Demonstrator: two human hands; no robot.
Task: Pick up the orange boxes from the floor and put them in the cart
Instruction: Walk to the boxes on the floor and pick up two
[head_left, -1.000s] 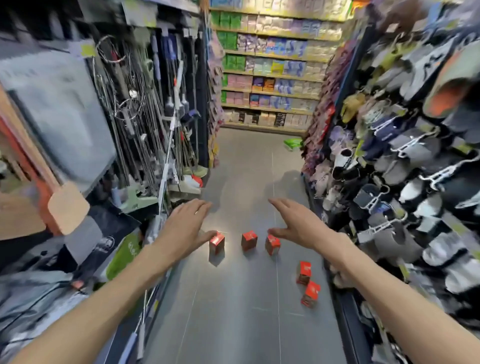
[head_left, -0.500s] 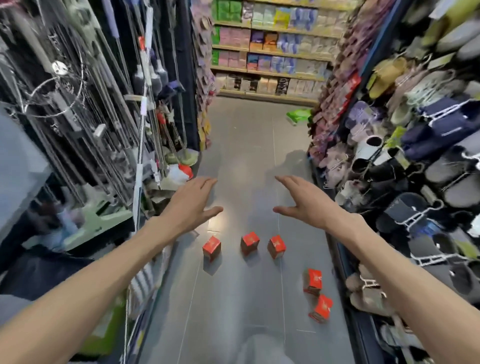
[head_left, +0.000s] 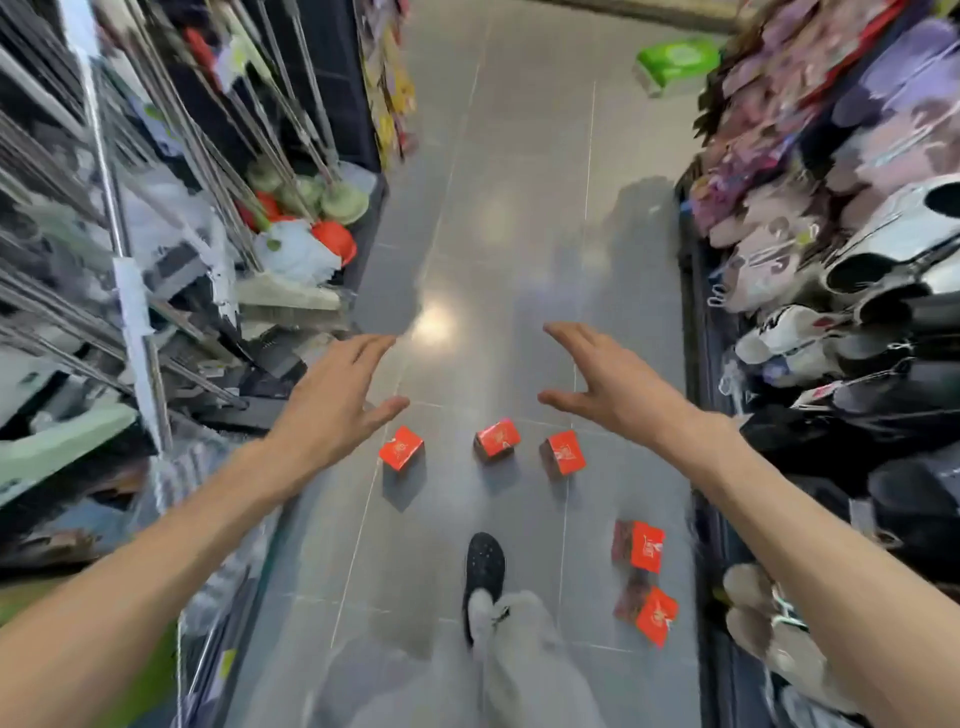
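While you are standing in the aisle, your left hand (head_left: 332, 410) and your right hand (head_left: 618, 384) are reaching forward at mid-frame, both spread wide with fingers apart and gripping nothing. Five orange boxes are lying on the grey tiled floor (head_left: 519, 234) below them. Three are sitting in a row just under your hands: the left box (head_left: 400, 448), the middle box (head_left: 497, 439) and the right box (head_left: 562, 453), each apart from the others. Two more, the upper box (head_left: 640, 546) and the lower box (head_left: 649, 614), are lying near each other at lower right, close to the slipper rack (head_left: 831, 260). Pale markings are showing on the box faces, but they are too blurred to read. Your dark shoe (head_left: 483, 569) is stepping forward at bottom centre. Mops (head_left: 306, 239) are leaning at upper left, and a green pack (head_left: 675, 62) is lying at upper right.
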